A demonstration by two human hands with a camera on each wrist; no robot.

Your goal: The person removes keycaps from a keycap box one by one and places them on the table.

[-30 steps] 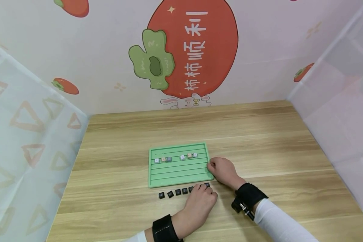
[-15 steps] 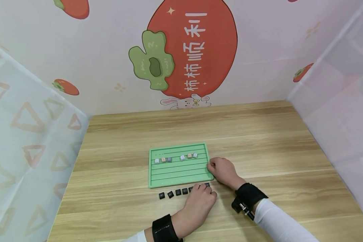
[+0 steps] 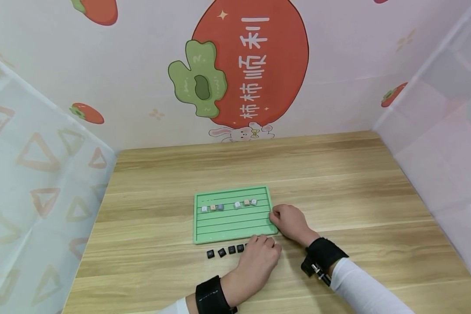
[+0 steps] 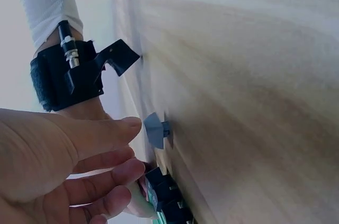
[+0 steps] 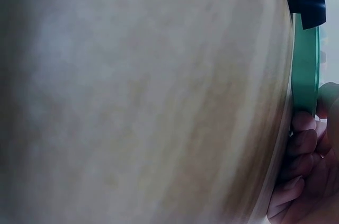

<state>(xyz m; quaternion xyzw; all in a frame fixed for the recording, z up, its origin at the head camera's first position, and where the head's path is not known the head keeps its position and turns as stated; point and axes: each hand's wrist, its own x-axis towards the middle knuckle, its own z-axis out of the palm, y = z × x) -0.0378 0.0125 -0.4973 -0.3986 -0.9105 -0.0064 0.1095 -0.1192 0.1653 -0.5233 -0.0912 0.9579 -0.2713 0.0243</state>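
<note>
My left hand (image 3: pixel 259 264) is low over the right end of a row of black keycaps (image 3: pixel 231 250). In the left wrist view its thumb and loosely bent fingers are apart, the thumb tip right at the edge of a blue-grey-looking keycap (image 4: pixel 154 130). More black keycaps (image 4: pixel 168 200) lie beyond those fingers. My right hand (image 3: pixel 292 222) grips the right edge of a green ridged board (image 3: pixel 221 226). In the right wrist view, its thumb is over the board's rim (image 5: pixel 305 70) and the other fingers curl against the side.
Two groups of pale, beige and grey keycaps (image 3: pixel 213 208) sit along the board's upper ridges. A wood-grain table (image 3: pixel 149 209) lies beneath everything. Printed cloth walls (image 3: pixel 141 87) enclose the back and both sides.
My left hand has shifted slightly toward the board and covers the keycaps at the row's right end, one of which showed before. My right hand keeps its place on the board.
</note>
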